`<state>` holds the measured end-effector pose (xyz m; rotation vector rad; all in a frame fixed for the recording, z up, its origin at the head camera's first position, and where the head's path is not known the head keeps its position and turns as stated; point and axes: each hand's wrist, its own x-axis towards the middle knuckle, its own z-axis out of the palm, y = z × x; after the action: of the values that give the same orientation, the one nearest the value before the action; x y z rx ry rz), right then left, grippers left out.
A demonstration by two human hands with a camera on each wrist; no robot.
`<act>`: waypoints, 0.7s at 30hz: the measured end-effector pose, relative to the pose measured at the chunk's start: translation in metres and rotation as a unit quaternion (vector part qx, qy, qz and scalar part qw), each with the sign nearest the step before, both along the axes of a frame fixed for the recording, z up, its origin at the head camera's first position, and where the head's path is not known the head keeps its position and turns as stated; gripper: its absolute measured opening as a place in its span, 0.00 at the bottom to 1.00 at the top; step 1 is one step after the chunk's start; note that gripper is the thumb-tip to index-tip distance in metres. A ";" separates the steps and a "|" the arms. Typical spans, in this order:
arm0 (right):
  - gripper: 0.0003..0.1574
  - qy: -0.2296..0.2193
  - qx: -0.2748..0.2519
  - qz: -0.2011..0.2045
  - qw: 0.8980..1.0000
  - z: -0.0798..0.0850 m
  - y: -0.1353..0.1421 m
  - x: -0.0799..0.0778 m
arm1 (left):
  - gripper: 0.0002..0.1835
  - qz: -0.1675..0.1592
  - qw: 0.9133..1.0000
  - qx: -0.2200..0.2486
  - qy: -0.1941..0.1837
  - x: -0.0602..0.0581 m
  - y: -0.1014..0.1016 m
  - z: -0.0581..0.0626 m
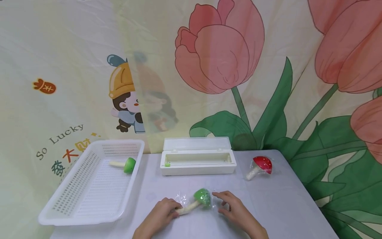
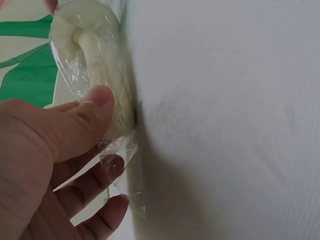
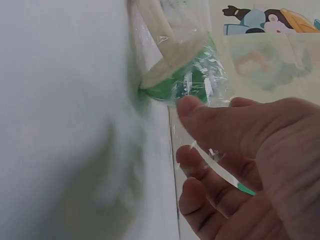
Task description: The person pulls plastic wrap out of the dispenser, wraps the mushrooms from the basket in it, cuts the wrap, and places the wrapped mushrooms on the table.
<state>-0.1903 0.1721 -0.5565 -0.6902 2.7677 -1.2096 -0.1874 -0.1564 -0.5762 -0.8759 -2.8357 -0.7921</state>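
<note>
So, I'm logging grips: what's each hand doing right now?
Left hand: closed, holding the wrapped green mushroom by its stem.
Right hand: open, beside the mushroom's cap.

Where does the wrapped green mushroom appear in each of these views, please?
Head: wrapped mushroom, lower middle, between left hand and right hand.
Left wrist: upper left, stem in that hand.
Right wrist: upper middle, cap beside that hand.
Shared landmark: white tabletop, in all three.

left bare human hand [image 1: 162,212]: rounded thumb tip [image 2: 101,96], creased finger joints [image 2: 80,192] | right bare human hand [image 1: 234,210]: rounded fingertips [image 3: 189,156], tapering fingers | wrists [image 1: 144,229]: smooth, showing bare skin down to head view's bottom edge
</note>
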 end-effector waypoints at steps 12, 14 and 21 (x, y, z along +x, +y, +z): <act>0.22 0.039 0.005 -0.027 0.999 -0.008 -0.027 -0.026 | 0.11 0.038 0.999 -0.014 0.013 -0.002 -0.003 0.002; 0.15 0.035 0.001 -0.043 0.998 -0.010 -0.029 -0.028 | 0.14 0.048 0.998 -0.001 0.027 -0.002 -0.001 0.001; 0.04 -0.003 -0.029 -0.072 0.997 -0.014 -0.031 -0.031 | 0.14 0.052 0.998 0.027 -0.009 -0.003 -0.001 0.001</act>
<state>-0.2215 0.1412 -0.5709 -0.4974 2.8299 -1.3205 -0.1900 -0.1572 -0.5748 -0.7098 -2.8333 -0.8641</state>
